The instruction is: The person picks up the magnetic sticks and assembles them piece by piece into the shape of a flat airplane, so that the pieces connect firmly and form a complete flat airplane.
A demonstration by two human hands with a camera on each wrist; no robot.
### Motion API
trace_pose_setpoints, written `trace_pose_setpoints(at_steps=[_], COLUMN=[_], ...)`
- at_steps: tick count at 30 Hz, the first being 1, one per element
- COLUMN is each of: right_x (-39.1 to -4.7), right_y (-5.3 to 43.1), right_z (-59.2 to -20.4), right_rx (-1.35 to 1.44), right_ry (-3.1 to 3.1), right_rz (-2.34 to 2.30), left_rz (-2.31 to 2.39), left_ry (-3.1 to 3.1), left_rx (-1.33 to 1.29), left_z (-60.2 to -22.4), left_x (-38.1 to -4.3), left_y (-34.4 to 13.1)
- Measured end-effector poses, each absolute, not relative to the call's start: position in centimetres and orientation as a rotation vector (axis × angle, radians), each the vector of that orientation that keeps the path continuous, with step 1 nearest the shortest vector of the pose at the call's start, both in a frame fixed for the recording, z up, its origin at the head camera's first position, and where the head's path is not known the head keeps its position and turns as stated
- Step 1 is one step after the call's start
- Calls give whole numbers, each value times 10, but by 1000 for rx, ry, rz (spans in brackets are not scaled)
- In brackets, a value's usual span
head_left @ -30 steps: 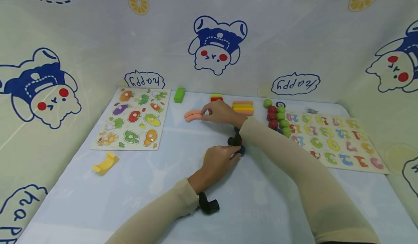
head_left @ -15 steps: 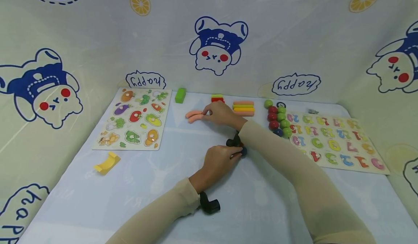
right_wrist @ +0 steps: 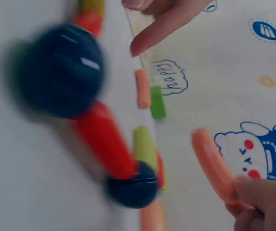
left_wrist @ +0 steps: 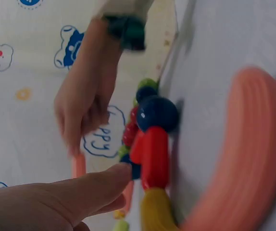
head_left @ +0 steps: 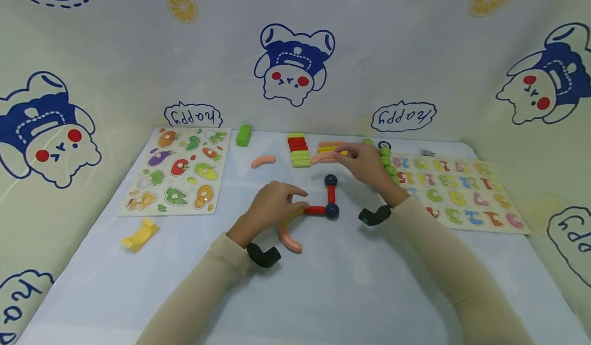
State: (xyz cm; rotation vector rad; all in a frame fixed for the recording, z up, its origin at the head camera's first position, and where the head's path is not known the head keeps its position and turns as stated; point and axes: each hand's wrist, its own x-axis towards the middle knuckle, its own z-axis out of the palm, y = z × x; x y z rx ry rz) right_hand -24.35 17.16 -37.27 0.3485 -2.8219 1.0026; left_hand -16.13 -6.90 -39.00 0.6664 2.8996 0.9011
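My right hand (head_left: pixel 367 168) pinches one end of a curved pink stick (head_left: pixel 325 157) and holds it up; the right wrist view shows this stick (right_wrist: pixel 212 163) slanting from the fingertips. On the table lie two dark blue balls (head_left: pixel 332 211) joined by a red stick (head_left: pixel 331 194). Another red stick (head_left: pixel 315 210) runs left from the nearer ball to a yellow piece (left_wrist: pixel 156 209) and a curved pink stick (head_left: pixel 291 241). Over that left end hovers my left hand (head_left: pixel 274 204), thumb and forefinger spread apart; whether its thumb touches the stick is hard to tell.
A lone curved pink stick (head_left: pixel 263 161) lies beyond. Rows of coloured sticks (head_left: pixel 300 155) and green balls (head_left: pixel 390 170) line the back. A vegetable puzzle board (head_left: pixel 173 173) stands left, a number board (head_left: pixel 461 191) right. A yellow curved block (head_left: pixel 140 235) and green block (head_left: pixel 243 135) lie loose.
My right hand has picked up one of the two pink sticks and moved right with it. My left hand has let go of the blue ball and drawn back left, fingers spread.
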Motion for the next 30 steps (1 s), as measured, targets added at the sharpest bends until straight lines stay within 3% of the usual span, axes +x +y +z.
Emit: trace_pose_setpoints(at_steps=[7, 11, 20, 30], right_x=[-192, -180, -191, -214], right_y=[199, 205, 203, 169], right_z=[-404, -416, -428, -436], right_rx=[27, -36, -209, -172], right_ry=[-2773, -2695, -2674, -2615], right_rz=[1224, 1266, 1452, 1501], left_rz=[828, 833, 775, 720], left_ry=[2818, 2851, 2886, 2866], left_rx=[613, 572, 445, 373], left_z=[-402, -404, -400, -393], left_x=[-158, -158, -164, -170], left_y=[-87, -94, -126, -144])
